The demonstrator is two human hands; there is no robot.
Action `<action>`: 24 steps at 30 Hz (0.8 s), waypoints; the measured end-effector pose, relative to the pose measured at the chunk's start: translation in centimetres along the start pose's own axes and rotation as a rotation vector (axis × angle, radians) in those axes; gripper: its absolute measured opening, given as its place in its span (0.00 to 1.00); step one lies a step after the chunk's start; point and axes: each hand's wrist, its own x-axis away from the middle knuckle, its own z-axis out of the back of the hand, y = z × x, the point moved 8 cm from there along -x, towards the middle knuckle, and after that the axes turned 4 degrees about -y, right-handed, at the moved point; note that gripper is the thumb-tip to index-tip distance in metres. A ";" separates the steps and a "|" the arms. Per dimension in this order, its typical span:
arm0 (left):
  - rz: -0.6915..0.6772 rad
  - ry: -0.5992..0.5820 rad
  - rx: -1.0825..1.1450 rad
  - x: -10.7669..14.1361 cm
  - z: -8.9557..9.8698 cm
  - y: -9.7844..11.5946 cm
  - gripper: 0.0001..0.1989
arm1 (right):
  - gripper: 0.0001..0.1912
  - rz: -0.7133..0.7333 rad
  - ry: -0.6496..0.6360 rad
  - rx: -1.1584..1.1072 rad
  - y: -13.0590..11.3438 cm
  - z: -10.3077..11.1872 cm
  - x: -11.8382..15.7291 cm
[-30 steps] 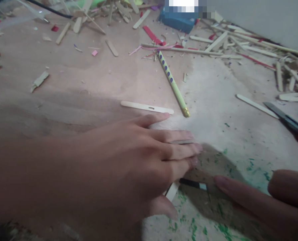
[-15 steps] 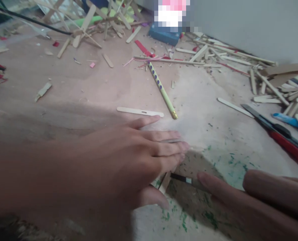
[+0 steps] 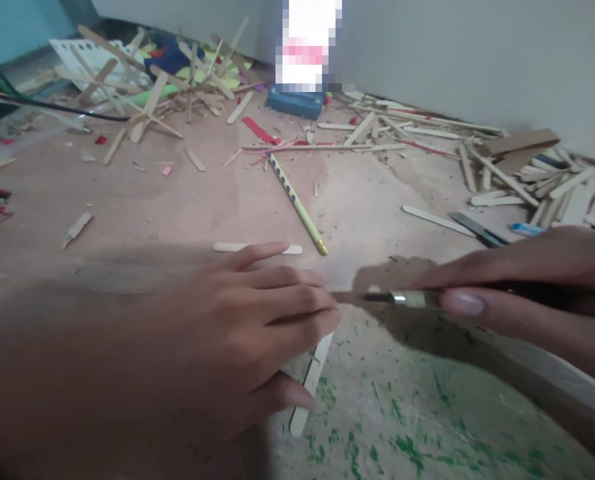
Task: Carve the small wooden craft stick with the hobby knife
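Note:
My left hand (image 3: 227,333) lies flat on the board, fingers pressing down a pale craft stick (image 3: 310,380) that juts out below the fingertips. My right hand (image 3: 522,293) comes in from the right, shut on a slim dark-handled knife (image 3: 402,298) with a metal collar. Its blade tip reaches the stick right at my left fingertips. A second craft stick (image 3: 287,249) with a slot lies just beyond my left index finger. A yellow pencil with purple dots (image 3: 297,203) lies further back.
Green paint flecks (image 3: 402,447) cover the near board. Loose sticks pile along the right wall (image 3: 537,180) and at the back left (image 3: 147,87). A blue box (image 3: 295,103) stands at the back. A utility knife (image 3: 477,229) lies at the right.
The view tilted up. My right hand rose and closed around the knife, bringing its blade up to my left fingertips. The stick under my left hand shows more.

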 end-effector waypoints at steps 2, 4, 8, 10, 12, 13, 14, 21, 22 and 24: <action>-0.034 -0.040 0.027 -0.1 0.0 0.3 0.18 | 0.10 0.036 0.028 -0.029 -0.1 0.0 -0.7; -0.101 -0.094 0.019 -0.2 -0.2 0.7 0.22 | 0.12 0.032 0.050 -0.057 0.2 -0.1 -0.9; -0.117 -0.035 -0.019 -0.3 0.4 0.6 0.17 | 0.13 0.028 0.017 -0.084 0.5 -0.6 -1.2; -0.087 0.010 0.005 -0.4 0.6 0.3 0.14 | 0.12 0.020 -0.007 -0.108 0.6 -0.6 -1.2; -0.035 0.032 0.037 -0.4 0.6 -0.2 0.12 | 0.11 0.010 -0.015 -0.123 0.6 -0.6 -1.2; -0.002 0.031 0.050 -0.4 0.6 -0.4 0.12 | 0.11 0.003 -0.012 -0.130 0.6 -0.5 -1.3; 0.027 0.034 0.057 -0.4 0.6 -0.6 0.12 | 0.11 -0.005 -0.006 -0.138 0.6 -0.5 -1.3; 0.064 0.032 0.088 -0.4 0.7 -0.7 0.12 | 0.12 -0.048 0.033 -0.180 0.9 -1.0 -1.5; 0.020 0.028 0.090 -0.4 0.6 -0.4 0.11 | 0.12 -0.049 0.040 -0.182 0.9 -1.0 -1.4; -0.060 0.007 0.099 -0.4 0.4 0.0 0.10 | 0.11 -0.050 0.031 -0.189 1.1 -1.1 -1.3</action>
